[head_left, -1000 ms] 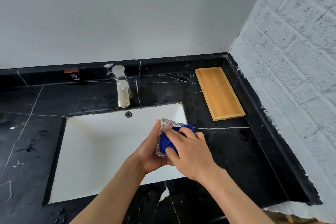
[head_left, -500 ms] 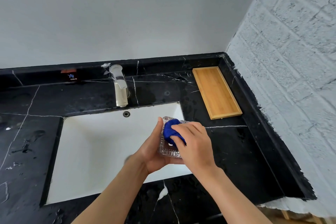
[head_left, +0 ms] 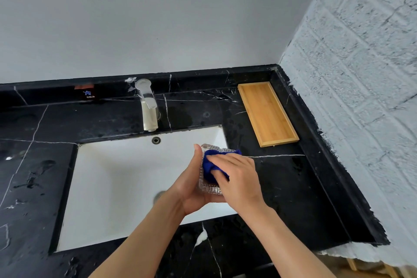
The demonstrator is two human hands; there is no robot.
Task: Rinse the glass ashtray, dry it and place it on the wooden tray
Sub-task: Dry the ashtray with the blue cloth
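My left hand grips a clear ribbed glass ashtray from below and from its left side, holding it tilted over the right end of the white sink. My right hand presses a bunched blue cloth into the ashtray's hollow. Most of the ashtray is hidden by the cloth and fingers; only its near and far rims show. The wooden tray lies bare on the black counter at the back right, apart from both hands.
A chrome faucet stands behind the sink, with no water running. Black marble counter surrounds the basin. A white brick wall closes the right side, and a plain wall runs along the back.
The blue cloth has shifted inside the ashtray, from its right edge into the hollow and now spread toward the far rim. Both hands have stayed over the sink's right end.
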